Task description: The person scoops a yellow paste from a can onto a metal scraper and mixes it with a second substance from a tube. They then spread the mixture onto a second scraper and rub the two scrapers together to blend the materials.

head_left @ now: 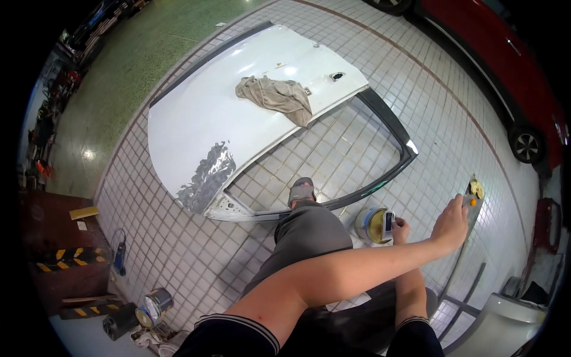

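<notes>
My left arm crosses over my right one. At its end my left hand [450, 227] is closed on the edge of a flat grey plate [473, 196] that bears a lump of yellowish paste [477, 189] and a small orange dab [473, 203]. Lower and to the left, my right hand [401, 230] pinches a small white piece with a dark panel [388, 221], whose kind I cannot make out. It is at the right rim of a round metal tin [364, 223] with a yellowish inside.
A white car door [196, 119] with a bare grey patch [208, 175] lies on the tiles, a beige rag [276, 98] on it. My sandalled foot [302, 190] is inside its window frame. A red car [493, 53] stands right; another tin [157, 303] is lower left.
</notes>
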The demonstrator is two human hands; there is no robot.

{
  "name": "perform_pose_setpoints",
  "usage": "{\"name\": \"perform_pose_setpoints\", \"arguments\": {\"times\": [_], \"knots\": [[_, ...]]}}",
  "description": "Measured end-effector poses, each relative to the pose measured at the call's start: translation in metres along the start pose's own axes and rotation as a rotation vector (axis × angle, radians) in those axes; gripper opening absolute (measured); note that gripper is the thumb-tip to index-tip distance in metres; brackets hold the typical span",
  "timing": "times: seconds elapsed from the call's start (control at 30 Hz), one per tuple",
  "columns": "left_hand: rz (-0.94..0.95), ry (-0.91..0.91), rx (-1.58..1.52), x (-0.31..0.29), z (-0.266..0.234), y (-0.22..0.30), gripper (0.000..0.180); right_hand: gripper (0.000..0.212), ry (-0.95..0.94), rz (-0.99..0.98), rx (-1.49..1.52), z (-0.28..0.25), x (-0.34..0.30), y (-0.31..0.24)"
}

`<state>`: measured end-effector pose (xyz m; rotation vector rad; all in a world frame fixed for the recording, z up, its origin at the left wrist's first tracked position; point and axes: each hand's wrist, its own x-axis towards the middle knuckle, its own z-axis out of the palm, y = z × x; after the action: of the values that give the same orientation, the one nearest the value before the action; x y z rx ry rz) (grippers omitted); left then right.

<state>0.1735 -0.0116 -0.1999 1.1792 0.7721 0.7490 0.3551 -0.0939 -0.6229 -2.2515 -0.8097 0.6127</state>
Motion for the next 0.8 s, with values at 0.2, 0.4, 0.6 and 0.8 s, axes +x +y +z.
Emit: {"name": "perform_pose_setpoints", "arguments": {"times": [0.2, 0.4, 0.6, 0.8], "knots": [[0.276, 0.31, 0.039, 0.012, 0.0, -0.012, 0.022, 0.026, 0.295, -0.055, 0.558, -0.013, 0.015, -0.107], [0.5, 0.361, 0.053, 0.027, -0.043, -0.006, 0.026, 0.06, -0.31, -0.086, 1.507, -0.135, -0.053, -0.306], [0.421, 0.089, 0.091, 0.019, -0.046, 0.01, 0.028, 0.036, -0.266, -0.369, 1.3, -0.201, -0.124, -0.347], [0.372, 0.075, 0.049, 0.005, -0.05, 0.014, 0.028, 0.04, -0.379, -0.389, 1.263, -0.203, -0.134, -0.341]]}}
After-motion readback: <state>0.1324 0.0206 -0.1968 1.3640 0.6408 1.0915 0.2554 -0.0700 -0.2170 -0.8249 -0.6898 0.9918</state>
